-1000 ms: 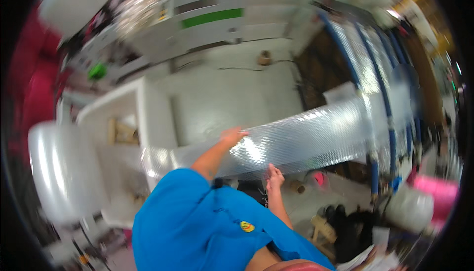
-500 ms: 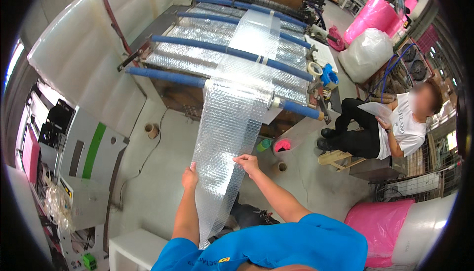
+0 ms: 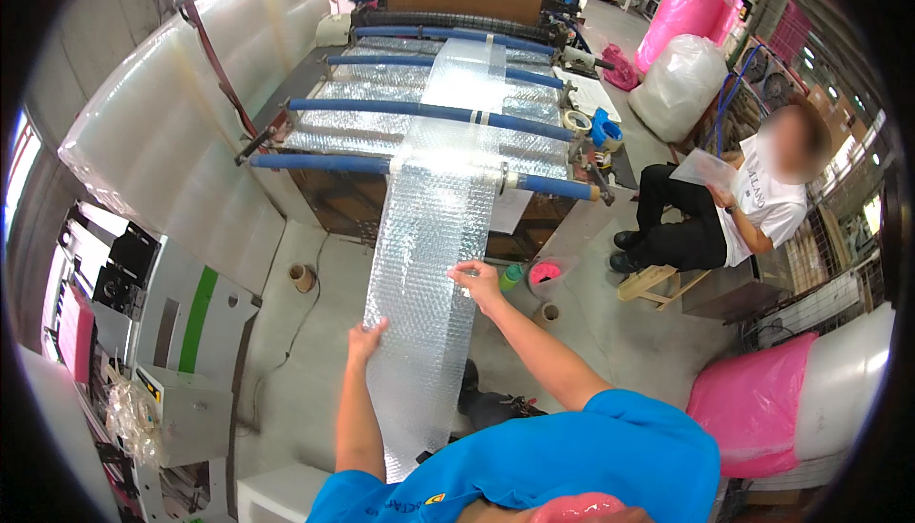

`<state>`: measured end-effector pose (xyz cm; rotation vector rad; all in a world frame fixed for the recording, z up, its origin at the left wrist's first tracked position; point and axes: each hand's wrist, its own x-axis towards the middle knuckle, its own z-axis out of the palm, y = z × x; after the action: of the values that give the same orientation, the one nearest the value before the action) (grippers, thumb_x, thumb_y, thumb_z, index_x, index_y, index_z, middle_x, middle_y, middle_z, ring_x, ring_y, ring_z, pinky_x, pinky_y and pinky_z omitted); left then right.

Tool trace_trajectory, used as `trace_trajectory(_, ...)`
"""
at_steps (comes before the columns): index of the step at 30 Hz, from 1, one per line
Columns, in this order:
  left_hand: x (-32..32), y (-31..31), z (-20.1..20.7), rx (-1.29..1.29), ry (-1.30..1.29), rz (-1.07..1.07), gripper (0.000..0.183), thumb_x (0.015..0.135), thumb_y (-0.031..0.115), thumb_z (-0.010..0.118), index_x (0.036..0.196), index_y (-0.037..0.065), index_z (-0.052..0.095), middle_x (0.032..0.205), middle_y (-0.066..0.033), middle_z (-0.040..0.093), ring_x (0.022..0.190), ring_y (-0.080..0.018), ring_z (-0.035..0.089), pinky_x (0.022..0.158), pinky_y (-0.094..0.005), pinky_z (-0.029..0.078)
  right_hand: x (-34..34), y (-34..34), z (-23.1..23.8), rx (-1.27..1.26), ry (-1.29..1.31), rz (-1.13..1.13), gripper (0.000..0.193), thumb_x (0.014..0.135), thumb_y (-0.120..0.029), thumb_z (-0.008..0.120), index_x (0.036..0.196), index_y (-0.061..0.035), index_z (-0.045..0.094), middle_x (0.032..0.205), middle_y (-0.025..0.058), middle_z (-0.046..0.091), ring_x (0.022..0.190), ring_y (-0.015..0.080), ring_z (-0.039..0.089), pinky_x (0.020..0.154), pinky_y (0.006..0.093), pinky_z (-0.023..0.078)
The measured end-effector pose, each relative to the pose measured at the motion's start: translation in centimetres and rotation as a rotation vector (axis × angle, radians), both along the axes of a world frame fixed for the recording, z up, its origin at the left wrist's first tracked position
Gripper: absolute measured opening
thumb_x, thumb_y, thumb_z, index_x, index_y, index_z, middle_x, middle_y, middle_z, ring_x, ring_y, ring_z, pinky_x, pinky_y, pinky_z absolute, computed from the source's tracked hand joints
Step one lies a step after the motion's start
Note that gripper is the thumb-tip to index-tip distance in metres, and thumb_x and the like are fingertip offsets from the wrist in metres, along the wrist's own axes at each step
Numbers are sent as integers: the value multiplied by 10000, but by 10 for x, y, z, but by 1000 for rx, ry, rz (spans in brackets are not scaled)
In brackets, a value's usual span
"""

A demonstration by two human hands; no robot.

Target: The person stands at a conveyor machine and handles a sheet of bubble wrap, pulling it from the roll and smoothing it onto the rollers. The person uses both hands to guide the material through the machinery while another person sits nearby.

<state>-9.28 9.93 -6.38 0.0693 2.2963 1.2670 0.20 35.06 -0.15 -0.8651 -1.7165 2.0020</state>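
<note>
A long strip of clear bubble wrap point(image 3: 424, 275) runs from the blue rollers of a machine down toward my body. My left hand point(image 3: 365, 339) pinches its left edge. Higher up, on the opposite edge, my right hand point(image 3: 477, 282) grips the strip between thumb and fingers. The front blue roller point(image 3: 324, 164) carries the strip over its middle, and a second blue roller point(image 3: 362, 107) lies behind it. The lower end of the bubble wrap passes down in front of my blue shirt, where it is partly hidden.
At the right a person point(image 3: 772, 194) sits on a wooden stool point(image 3: 658, 285), holding a clear sheet. Cardboard tubes point(image 3: 302, 277) stand on the floor. Left is a grey machine with a green stripe point(image 3: 198, 318); pink film rolls point(image 3: 753, 404) lie at the lower right.
The view has tilted and shifted slightly. My right hand has moved a little up along the strip, which now lies flatter and wider between my hands. Both hands keep their hold.
</note>
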Motion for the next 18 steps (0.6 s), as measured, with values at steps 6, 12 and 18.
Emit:
trace_trajectory(6,76,-77,-58,-112,-60,-60,700,507,516,706,825,-86,547,736,-157,590,713,-227,575,652,-321,457,50,-58,-10,86,-198,112,240,634,-183,706,736,-12,573,611,2,539,506,65,465,460,192,388)
trace_trajectory(12,111,-104,-30,-212,81,36,738,512,506,704,950,-45,484,756,-175,572,786,-274,556,689,-358,437,131,-154,-36,-34,-347,272,269,636,-235,716,714,-14,584,586,-5,522,506,58,453,445,191,378)
trace_trajectory(18,129,-128,40,-257,335,135,489,614,431,651,860,34,507,753,-160,568,753,-293,546,636,-380,422,147,-174,-26,59,-310,341,264,654,-249,702,701,-12,597,637,12,575,532,57,469,476,210,389)
